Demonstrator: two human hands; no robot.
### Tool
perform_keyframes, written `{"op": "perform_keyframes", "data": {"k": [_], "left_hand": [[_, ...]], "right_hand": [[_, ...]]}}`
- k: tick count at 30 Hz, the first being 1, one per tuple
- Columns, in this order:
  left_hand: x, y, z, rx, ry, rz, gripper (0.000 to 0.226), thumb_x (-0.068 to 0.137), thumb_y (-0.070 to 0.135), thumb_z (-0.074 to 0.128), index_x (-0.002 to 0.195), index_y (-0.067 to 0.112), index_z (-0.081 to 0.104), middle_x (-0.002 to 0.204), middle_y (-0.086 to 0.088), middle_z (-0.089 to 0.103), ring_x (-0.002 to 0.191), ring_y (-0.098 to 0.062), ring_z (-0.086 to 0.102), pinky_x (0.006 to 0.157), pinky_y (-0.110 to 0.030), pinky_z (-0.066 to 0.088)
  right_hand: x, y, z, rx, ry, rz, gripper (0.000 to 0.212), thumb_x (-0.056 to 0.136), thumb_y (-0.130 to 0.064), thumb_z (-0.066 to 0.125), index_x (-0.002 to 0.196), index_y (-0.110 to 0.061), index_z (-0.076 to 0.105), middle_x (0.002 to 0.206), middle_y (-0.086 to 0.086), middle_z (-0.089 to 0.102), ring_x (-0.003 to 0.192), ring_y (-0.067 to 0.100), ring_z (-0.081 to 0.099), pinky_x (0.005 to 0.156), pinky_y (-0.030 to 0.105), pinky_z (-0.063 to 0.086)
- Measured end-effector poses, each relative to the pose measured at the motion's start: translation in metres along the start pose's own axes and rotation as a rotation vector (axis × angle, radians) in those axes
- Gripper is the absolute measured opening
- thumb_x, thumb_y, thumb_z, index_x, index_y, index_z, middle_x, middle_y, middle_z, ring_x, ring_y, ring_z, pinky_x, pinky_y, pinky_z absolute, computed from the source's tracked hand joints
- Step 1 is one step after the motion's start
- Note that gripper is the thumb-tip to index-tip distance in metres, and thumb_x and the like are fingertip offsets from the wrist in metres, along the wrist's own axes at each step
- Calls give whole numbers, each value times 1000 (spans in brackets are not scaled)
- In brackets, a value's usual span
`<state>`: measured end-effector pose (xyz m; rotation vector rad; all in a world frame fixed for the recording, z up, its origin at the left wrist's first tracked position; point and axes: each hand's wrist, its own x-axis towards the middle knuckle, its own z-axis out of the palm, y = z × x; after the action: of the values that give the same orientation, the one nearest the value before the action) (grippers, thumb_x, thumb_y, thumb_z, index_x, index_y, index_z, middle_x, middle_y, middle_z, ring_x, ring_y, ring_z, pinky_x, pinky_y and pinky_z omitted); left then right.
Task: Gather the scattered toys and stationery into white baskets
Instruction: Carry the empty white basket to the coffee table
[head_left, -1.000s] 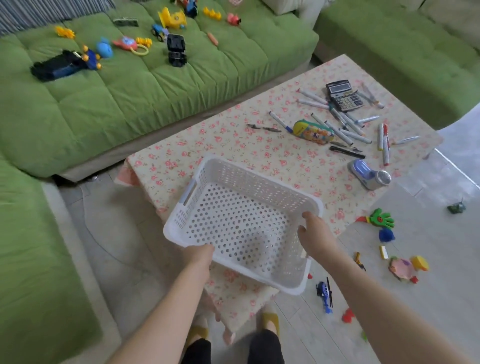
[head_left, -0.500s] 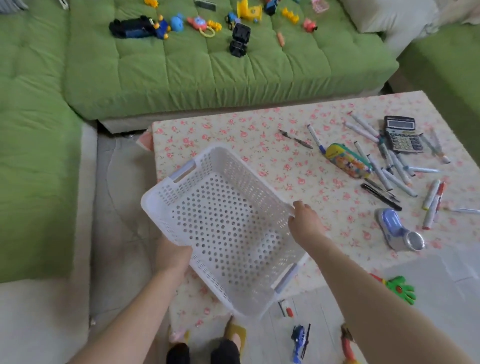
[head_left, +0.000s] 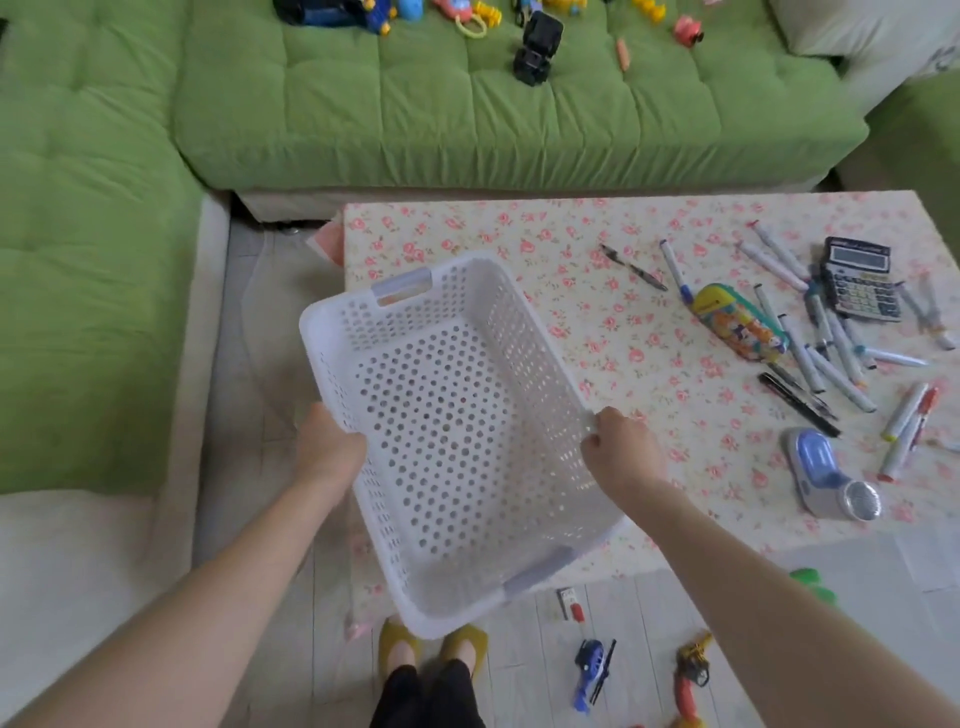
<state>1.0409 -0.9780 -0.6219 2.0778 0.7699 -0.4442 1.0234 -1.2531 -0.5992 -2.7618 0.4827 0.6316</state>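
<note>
Pale floorboards (head_left: 524, 675) at the person's feet carry a blue helicopter toy (head_left: 589, 673) and a yellow-and-red toy drill (head_left: 691, 675), both just right of the yellow slippers (head_left: 400, 644).

Above them the white basket (head_left: 457, 431) is held empty, mouth up and tipped a little. The left hand (head_left: 327, 452) grasps its left long rim and the right hand (head_left: 623, 457) clasps the right long rim. Holding both long sides probably keeps the light, wide tub level and easy to steer. Its far half overhangs the near left corner of the floral-clothed surface (head_left: 519, 234), its near half hangs over the floor. Whether its underside touches the cloth cannot be told.

Bare cloth lies just beyond and right of the basket, enough room, I judge, to set it down square. Further right the stationery crowds together: markers (head_left: 831, 374), a pencil case (head_left: 737, 322) and a calculator (head_left: 860, 280), some markers near the right edge where a careless sweep could roll them off.

Beyond the surface, across a narrow strip of floor, the green sofa (head_left: 467, 119) holds more toys, a black toy truck (head_left: 537, 54) among them, well apart from the basket.
</note>
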Motion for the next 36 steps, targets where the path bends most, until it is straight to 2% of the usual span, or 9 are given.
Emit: {"op": "perform_keyframes", "data": {"k": [3, 8, 12, 16, 20, 25, 30, 34, 36], "left_hand": [[13, -6, -19, 77, -27, 22, 23, 84, 3, 45, 105, 2, 53, 103, -13, 61, 87, -28, 60, 54, -30, 46], [16, -11, -31, 137, -50, 72, 24, 86, 6, 45, 108, 4, 52, 105, -11, 60, 87, -26, 58, 62, -32, 46], [17, -16, -27, 112, -83, 87, 30, 86, -3, 41, 115, 5, 48, 110, -13, 57, 90, -25, 54, 72, -36, 47], [14, -22, -23, 151, -83, 137, 30, 87, -2, 42, 116, 4, 47, 110, -14, 58, 88, -25, 53, 72, -35, 47], [15, -26, -23, 276, -67, 201, 27, 89, 1, 42, 115, 3, 45, 110, -16, 57, 83, -24, 52, 64, -33, 41], [11, -21, -19, 300, -41, 220, 28, 91, 1, 39, 118, 2, 45, 117, -18, 56, 86, -24, 49, 69, -33, 39], [12, -23, -16, 326, -10, 240, 25, 92, 1, 39, 116, 2, 45, 119, -17, 55, 100, -30, 54, 70, -32, 38], [12, -21, -16, 293, 49, 252, 26, 90, -2, 36, 114, 2, 46, 115, -16, 54, 92, -28, 54, 68, -33, 40], [8, -14, -18, 212, 58, 223, 32, 89, -6, 33, 117, 2, 47, 113, -14, 56, 89, -27, 53, 67, -33, 42]], "right_hand": [[-24, -11, 11, 40, -55, -20, 10, 90, -9, 38, 81, -8, 41, 59, -1, 41, 50, 11, 37, 42, 24, 27], [-52, -18, 40, 98, -80, 57, 30, 89, -9, 39, 62, -17, 28, 58, -1, 37, 48, 11, 33, 43, 23, 23], [-58, -15, 51, 141, -89, 126, 25, 88, -9, 39, 64, -14, 33, 58, 0, 39, 49, 13, 35, 45, 24, 27], [-59, -13, 59, 130, -73, 138, 6, 89, -9, 39, 84, -8, 43, 56, 0, 39, 48, 12, 34, 44, 24, 27], [-58, -15, 59, 124, -88, 158, 26, 89, -7, 37, 65, -15, 31, 58, 0, 40, 49, 12, 34, 43, 23, 26], [-60, -15, 59, 127, -85, 153, 11, 91, -5, 34, 83, -9, 39, 58, -1, 37, 49, 11, 33, 43, 22, 21], [-61, -16, 58, 123, -80, 170, 18, 92, -6, 34, 75, -11, 36, 58, -1, 36, 49, 10, 32, 43, 22, 22], [-66, -17, 52, 83, -51, 168, 29, 93, -7, 33, 65, -15, 32, 59, -1, 38, 48, 11, 32, 43, 22, 21], [-68, -19, 43, 142, -39, 149, 20, 92, -8, 35, 74, -11, 43, 63, 1, 45, 50, 12, 35, 44, 22, 25]]}}
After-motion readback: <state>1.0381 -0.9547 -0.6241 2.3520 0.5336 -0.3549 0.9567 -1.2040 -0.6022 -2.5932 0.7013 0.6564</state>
